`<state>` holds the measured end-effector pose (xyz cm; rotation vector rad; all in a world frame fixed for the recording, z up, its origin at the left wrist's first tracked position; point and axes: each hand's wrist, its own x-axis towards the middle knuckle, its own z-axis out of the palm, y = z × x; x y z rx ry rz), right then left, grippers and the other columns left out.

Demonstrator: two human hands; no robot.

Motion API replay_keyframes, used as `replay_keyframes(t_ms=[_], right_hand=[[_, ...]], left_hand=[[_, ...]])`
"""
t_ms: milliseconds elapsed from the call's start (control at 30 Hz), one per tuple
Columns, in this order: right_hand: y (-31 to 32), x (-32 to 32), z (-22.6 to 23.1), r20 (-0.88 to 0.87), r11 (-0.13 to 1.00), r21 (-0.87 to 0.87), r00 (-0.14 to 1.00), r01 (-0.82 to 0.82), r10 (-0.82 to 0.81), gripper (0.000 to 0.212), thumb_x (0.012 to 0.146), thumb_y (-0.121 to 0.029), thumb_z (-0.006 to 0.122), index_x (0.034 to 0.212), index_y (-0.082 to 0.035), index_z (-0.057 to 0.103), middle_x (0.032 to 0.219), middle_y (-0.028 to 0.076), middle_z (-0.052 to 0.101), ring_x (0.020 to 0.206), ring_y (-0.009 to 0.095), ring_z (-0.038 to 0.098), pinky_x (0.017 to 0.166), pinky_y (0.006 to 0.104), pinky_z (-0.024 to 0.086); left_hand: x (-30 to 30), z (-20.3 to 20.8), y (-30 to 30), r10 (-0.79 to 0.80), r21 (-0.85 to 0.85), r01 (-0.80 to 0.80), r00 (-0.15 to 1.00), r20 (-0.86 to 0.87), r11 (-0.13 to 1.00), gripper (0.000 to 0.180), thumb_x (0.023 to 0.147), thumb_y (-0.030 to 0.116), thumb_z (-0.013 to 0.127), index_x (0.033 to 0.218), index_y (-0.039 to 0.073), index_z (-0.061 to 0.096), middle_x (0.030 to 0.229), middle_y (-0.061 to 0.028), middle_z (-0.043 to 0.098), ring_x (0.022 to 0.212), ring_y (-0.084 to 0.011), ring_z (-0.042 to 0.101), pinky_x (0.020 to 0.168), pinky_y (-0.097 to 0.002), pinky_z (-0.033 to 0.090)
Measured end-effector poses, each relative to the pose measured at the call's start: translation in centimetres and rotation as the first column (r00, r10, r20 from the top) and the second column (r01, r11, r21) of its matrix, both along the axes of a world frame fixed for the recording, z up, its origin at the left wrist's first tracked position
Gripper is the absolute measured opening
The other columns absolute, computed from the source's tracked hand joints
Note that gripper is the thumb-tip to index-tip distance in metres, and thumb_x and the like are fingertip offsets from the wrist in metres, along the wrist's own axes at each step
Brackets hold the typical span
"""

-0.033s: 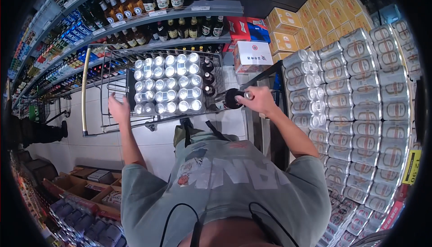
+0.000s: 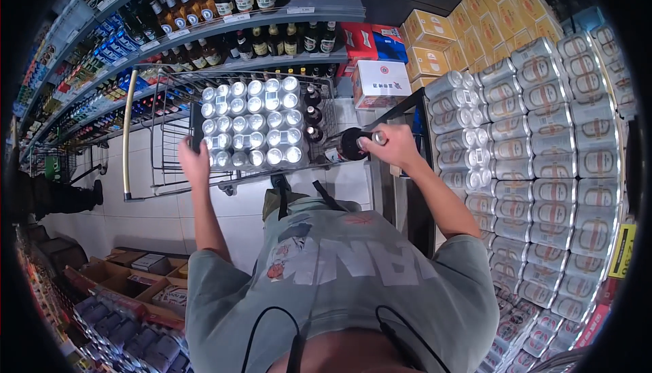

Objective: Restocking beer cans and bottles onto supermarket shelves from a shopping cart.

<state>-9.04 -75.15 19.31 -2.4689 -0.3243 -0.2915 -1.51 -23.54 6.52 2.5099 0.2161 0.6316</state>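
In my right hand point(image 2: 397, 145) are dark glass bottles point(image 2: 352, 143), gripped by the necks; two caps show, beside the cart's right end. The bottles tilt with their bases toward the cart. My left hand point(image 2: 195, 161), fingers apart, is at the near left corner of the silver can packs point(image 2: 252, 125) and appears to touch them. Those packs lie in a wire shopping cart point(image 2: 166, 132) in front of me, can tops up. Dark bottles point(image 2: 313, 113) stand in a row inside the cart, along the packs' right side.
Shelves point(image 2: 272, 18) of bottles and cans run behind and left of the cart. A white carton point(image 2: 380, 84) and yellow cartons point(image 2: 435, 30) stand at the back right. Stacked can packs point(image 2: 530, 135) fill the right. Open cardboard boxes point(image 2: 112, 281) lie lower left.
My left hand has moved right, from beside the cart's wire side to the corner of the can packs. The bottles in my right hand have shifted slightly and show more label.
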Motion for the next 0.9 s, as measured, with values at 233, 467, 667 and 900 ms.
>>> replay_keyframes(t_ms=[233, 467, 667, 900], right_hand=[[-3.3, -2.2, 9.7, 0.035, 0.962, 0.271, 0.999, 0.028, -0.039, 0.035, 0.086, -0.03, 0.08, 0.072, 0.0, 0.067, 0.054, 0.008, 0.059, 0.049, 0.011, 0.052, 0.05, 0.0317, 0.044], [-3.6, -2.9, 13.2, -0.067, 0.961, 0.259, 0.995, 0.095, -0.08, 0.047, 0.086, -0.047, 0.075, 0.076, -0.001, 0.071, 0.06, 0.01, 0.066, 0.055, 0.017, 0.063, 0.055, 0.0324, 0.047], [-4.8, -4.3, 11.7, -0.163, 0.987, 0.143, 0.985, 0.074, -0.05, 0.053, 0.086, -0.058, 0.072, 0.082, -0.005, 0.071, 0.066, 0.008, 0.067, 0.064, 0.025, 0.067, 0.061, 0.0356, 0.049], [-7.3, -3.2, 9.2, -0.263, 0.895, 0.447, 0.957, 0.006, 0.125, 0.05, 0.089, -0.034, 0.08, 0.12, 0.0, 0.064, 0.109, 0.012, 0.07, 0.093, 0.018, 0.065, 0.088, 0.0329, 0.052]], left_hand=[[-10.6, 4.3, -29.0, -0.838, -0.852, 0.487, 0.533, 0.117, 0.192, 0.109, 0.071, 0.017, 0.091, 0.158, 0.006, 0.027, 0.16, -0.0144, 0.035, 0.149, -0.0269, 0.034, 0.121, -0.0409, 0.028], [-15.3, 10.0, -36.6, -0.865, -0.891, 0.45, 0.421, 0.272, -0.062, 0.115, 0.058, 0.007, 0.096, 0.152, 0.003, 0.031, 0.139, -0.0081, 0.053, 0.127, -0.0183, 0.052, 0.11, -0.0363, 0.041], [-15.8, 9.8, -38.6, -0.822, -0.911, 0.403, 0.545, 0.169, 0.08, 0.082, 0.068, 0.012, 0.093, 0.135, 0.004, 0.046, 0.121, -0.0059, 0.063, 0.108, -0.0146, 0.062, 0.097, -0.0344, 0.051], [-11.5, 8.5, -40.6, -0.854, -0.938, 0.347, 0.487, 0.18, 0.001, 0.082, 0.072, 0.016, 0.091, 0.138, 0.005, 0.044, 0.126, -0.007, 0.062, 0.116, -0.017, 0.061, 0.101, -0.0361, 0.05]])
